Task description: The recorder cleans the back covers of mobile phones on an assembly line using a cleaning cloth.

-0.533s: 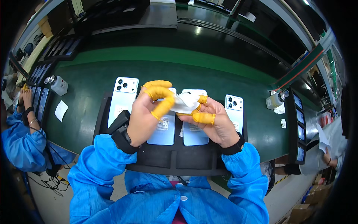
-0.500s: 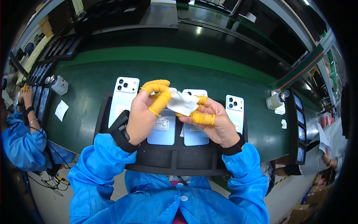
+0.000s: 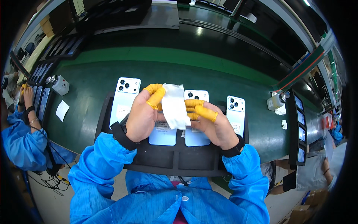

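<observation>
A folded white wiping cloth (image 3: 175, 106) hangs between my two hands above a row of light-blue phones. My left hand (image 3: 143, 114) pinches its left edge, with yellow finger cots on the fingertips. My right hand (image 3: 214, 125), also in yellow finger cots, grips the cloth's right edge, its fingertips partly hidden behind it. Below, the left phone (image 3: 121, 108) and the right phone (image 3: 235, 112) lie back up with their cameras showing. The two middle phones, one at left (image 3: 162, 138) and one at right (image 3: 197, 139), are partly covered by my hands and the cloth.
The phones lie in a black tray (image 3: 179, 170) at the green table's near edge. Dispenser bottles stand left (image 3: 60, 86) and right (image 3: 275, 101). A white paper (image 3: 62, 110) lies at left. Phone trays line both sides. A co-worker's hands (image 3: 28, 96) work at far left.
The cloth has been turned from a crumpled, sideways lie to a flat upright strip. My fingers have shifted along its edges, and the right hand has turned slightly.
</observation>
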### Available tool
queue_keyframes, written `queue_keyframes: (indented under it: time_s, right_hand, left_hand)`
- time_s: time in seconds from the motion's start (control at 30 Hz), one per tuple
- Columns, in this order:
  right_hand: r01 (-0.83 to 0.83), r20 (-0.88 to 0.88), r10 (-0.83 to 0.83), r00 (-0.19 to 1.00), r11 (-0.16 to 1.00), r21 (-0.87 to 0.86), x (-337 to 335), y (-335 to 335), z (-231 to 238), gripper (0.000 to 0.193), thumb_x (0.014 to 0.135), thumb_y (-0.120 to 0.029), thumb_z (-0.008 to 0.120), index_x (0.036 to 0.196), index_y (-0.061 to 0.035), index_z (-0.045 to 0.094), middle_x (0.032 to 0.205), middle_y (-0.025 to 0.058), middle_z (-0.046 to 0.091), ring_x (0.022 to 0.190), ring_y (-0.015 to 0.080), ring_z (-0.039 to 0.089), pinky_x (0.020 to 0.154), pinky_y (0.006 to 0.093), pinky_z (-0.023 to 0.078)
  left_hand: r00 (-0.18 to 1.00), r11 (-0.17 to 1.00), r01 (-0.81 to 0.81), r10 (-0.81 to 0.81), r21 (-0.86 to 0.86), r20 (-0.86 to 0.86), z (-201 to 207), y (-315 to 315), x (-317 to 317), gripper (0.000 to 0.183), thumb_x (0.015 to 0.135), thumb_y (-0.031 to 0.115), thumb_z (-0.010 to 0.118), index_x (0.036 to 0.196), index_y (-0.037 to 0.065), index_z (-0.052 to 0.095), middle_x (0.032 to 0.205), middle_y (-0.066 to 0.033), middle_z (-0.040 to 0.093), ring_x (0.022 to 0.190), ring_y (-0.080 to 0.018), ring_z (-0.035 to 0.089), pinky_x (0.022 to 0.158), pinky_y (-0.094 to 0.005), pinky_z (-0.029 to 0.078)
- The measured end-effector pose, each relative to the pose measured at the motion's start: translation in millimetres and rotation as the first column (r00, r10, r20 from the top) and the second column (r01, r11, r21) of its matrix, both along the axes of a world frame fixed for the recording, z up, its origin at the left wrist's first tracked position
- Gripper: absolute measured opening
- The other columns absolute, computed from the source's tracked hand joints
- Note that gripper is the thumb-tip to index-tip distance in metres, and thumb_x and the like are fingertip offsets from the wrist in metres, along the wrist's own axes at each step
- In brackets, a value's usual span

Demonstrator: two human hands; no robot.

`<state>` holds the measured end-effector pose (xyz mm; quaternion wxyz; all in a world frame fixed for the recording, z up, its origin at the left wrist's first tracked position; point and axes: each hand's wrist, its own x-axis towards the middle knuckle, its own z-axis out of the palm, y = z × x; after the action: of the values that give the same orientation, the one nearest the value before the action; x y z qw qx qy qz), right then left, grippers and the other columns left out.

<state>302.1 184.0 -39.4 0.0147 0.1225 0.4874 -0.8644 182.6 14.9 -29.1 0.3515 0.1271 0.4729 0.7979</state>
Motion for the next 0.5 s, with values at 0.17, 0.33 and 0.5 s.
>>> queue_keyframes:
  time_s: [0.17, 0.33, 0.5]
  right_hand:
    - [-0.057, -0.099, 0.063, 0.993, 0.996, 0.062, -0.5, -7.7, -1.2, 0.052, 0.09, -0.021, 0.065, 0.131, 0.0027, 0.044, 0.123, 0.0147, 0.052, 0.115, 0.0207, 0.053, 0.098, 0.0322, 0.044]
    - [0.072, -0.013, -0.071, 0.997, 0.982, 0.174, -1.5, -12.1, -2.3, 0.034, 0.09, -0.012, 0.065, 0.12, -0.0006, 0.055, 0.11, 0.0117, 0.06, 0.105, 0.0197, 0.058, 0.097, 0.0306, 0.044]
    - [0.226, 0.001, -0.229, 0.973, 0.962, 0.155, -4.3, -12.7, 7.9, 0.035, 0.091, -0.012, 0.064, 0.123, -0.0001, 0.054, 0.113, 0.0108, 0.06, 0.107, 0.0192, 0.059, 0.093, 0.0335, 0.05]
  left_hand:
    - [0.947, 0.985, 0.154, -0.169, -0.076, -0.273, -5.0, 1.5, 8.4, 0.022, 0.103, 0.02, 0.038, 0.118, 0.008, 0.047, 0.137, -0.0138, 0.049, 0.113, -0.0219, 0.06, 0.09, -0.0317, 0.055]
    - [0.953, 0.981, 0.153, -0.179, -0.12, -0.244, -2.6, 1.3, 11.5, 0.028, 0.102, 0.02, 0.042, 0.125, 0.005, 0.045, 0.131, -0.0133, 0.052, 0.112, -0.0211, 0.06, 0.085, -0.0304, 0.056]
    - [0.979, 0.979, 0.179, -0.187, -0.097, -0.078, -9.1, 1.7, 4.4, 0.036, 0.1, 0.02, 0.049, 0.131, 0.003, 0.043, 0.122, -0.0127, 0.056, 0.108, -0.0204, 0.062, 0.081, -0.0288, 0.057]
